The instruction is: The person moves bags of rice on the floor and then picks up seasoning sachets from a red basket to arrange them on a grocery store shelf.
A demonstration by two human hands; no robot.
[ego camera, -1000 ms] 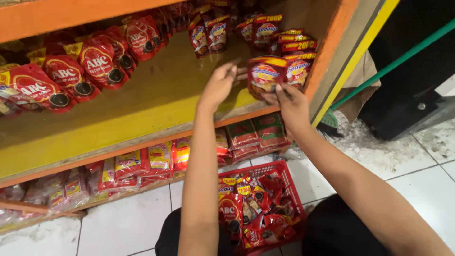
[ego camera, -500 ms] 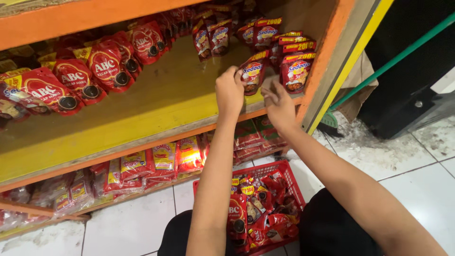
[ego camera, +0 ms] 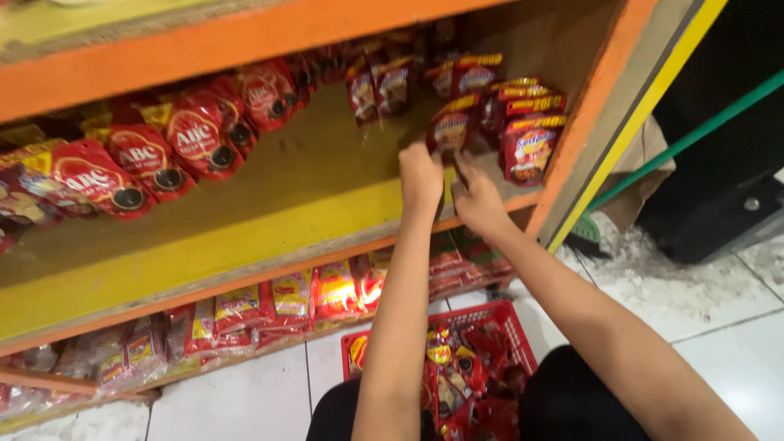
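Both hands reach onto the yellow shelf. The left hand pinches one small red sachet standing near the shelf's front edge. The right hand lies just beside it, fingers pressed together and touching the sachet's base. About four similar sachets stand to its right. One red basket sits below the shelf.

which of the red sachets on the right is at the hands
The front-left sachet, just above the hands: left hand, right hand. The others stand further right or behind.
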